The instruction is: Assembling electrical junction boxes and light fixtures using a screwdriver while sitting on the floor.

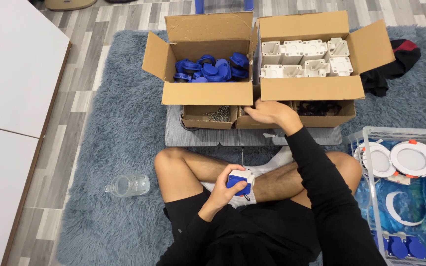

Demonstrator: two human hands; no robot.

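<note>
I sit cross-legged on a grey-blue rug [114,128]. My left hand [227,189] is closed around a small blue and white plastic part [239,179] over my lap. My right hand [268,111] reaches forward into a low cardboard tray [248,121] beneath two bigger boxes; its fingertips are hidden inside. A thin dark rod [242,156] stands up just behind the part. One open cardboard box [207,91] holds several blue parts [212,69]. The other open box [311,87] holds several white plastic housings [305,58].
A low tray with screws [218,114] and one with dark pieces [321,108] sit on a grey board [193,137]. A glass jar [128,185] lies left on the rug. A clear crate [410,192] with white round fittings stands right. A white panel [11,74] lies left.
</note>
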